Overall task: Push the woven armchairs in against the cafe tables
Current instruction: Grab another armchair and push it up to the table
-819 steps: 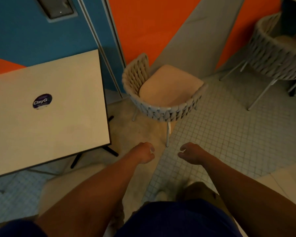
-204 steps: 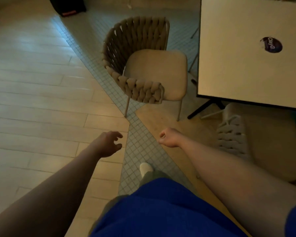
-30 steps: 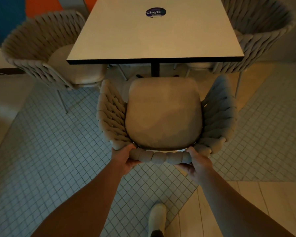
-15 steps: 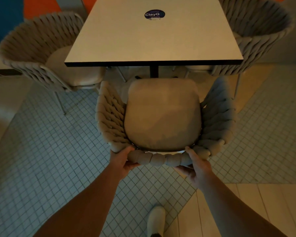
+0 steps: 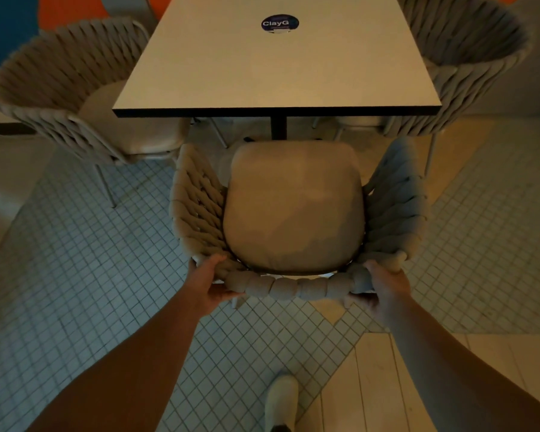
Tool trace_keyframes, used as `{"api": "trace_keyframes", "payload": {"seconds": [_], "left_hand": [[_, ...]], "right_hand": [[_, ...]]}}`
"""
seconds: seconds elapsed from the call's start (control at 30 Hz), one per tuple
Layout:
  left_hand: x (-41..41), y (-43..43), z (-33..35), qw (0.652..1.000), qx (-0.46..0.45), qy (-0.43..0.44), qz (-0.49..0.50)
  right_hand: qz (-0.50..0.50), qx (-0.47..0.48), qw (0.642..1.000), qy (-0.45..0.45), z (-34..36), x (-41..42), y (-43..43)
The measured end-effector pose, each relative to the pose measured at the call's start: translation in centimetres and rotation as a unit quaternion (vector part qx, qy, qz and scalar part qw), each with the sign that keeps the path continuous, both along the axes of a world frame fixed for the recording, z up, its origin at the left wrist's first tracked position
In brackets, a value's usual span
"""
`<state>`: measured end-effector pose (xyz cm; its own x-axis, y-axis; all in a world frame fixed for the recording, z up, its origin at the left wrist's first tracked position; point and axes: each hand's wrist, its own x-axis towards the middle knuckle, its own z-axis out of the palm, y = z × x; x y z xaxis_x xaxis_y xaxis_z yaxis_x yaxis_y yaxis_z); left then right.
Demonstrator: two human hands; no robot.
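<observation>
Both hands are clamped on the back rail (image 5: 293, 288) of the near woven armchair (image 5: 197, 207): my left hand (image 5: 211, 283) at its left corner, my right hand (image 5: 384, 289) at its right corner, well apart with the rail between them. The chair faces the tabletop (image 5: 275, 67), and the far edge of its seat cushion (image 5: 293, 207) is just short of the near tabletop edge, not under it.

Straight beyond the seat stands the black table post (image 5: 278, 127). The left armchair (image 5: 60, 73) has its seat tucked partly under the tabletop's left corner, close to my chair's left arm. The right armchair (image 5: 468, 48) sits at the far right corner. A round dark sticker (image 5: 280, 24) reading ClayG lies far on the tabletop. Small square floor tiles (image 5: 75, 275) give way to pale planks (image 5: 374, 385) at near right, beside one light shoe (image 5: 282, 400).

My chair's legs are mostly hidden beneath the seat and rail, and the frame edges cut off both flanking chairs. The table's feet are too dim to make out.

Thumbs lie over the top of the rail, fingers curl beneath it with their tips hidden, and both arms reach forward.
</observation>
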<state>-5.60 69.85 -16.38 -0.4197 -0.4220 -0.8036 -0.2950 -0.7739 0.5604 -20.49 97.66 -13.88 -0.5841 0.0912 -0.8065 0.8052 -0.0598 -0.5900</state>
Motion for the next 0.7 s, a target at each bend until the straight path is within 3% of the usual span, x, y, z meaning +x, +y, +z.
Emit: {"api": "trace_keyframes", "payload": {"seconds": [0.7], "left_hand": [[-0.9, 0.7, 0.5, 0.999, -0.046, -0.011, -0.017]], "right_hand": [[-0.007, 0.022, 1.0, -0.005, 1.2, -0.3, 0.2]]}}
